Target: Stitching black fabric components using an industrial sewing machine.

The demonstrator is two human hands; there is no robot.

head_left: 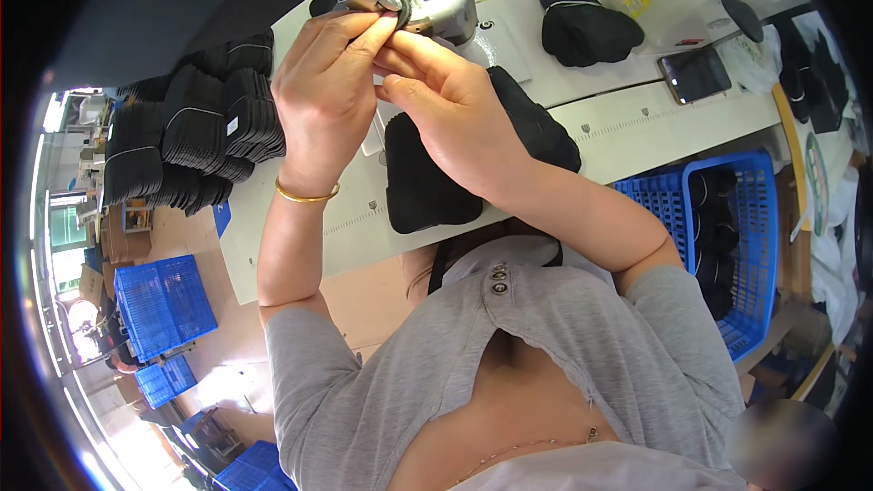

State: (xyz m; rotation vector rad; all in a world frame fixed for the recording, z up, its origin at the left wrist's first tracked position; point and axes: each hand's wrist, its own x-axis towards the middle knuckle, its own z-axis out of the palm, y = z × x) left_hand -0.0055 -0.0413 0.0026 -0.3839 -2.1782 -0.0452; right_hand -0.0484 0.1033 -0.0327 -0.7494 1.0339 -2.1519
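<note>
My left hand point(323, 82), with a gold bangle at its wrist, is raised to the head of a sewing machine point(446, 14). Its thumb and fingers pinch together beside a small dark piece at the machine's metal parts, too covered to name. My right hand point(450, 105) meets it there, fingers bent and fingertips closed close to the left thumb; what they grip is hidden. Below the right hand a black fabric piece point(427, 177) lies at the table's front edge. More black fabric point(536, 123) lies partly behind the right wrist.
Stacks of black pieces point(191, 109) tied with bands stand at the left. A tied black bundle point(587, 25) and a phone point(694, 73) lie on the white table point(618, 132) at the right. A blue crate point(759, 255) holds black bundles; another blue crate point(164, 305) stands on the floor.
</note>
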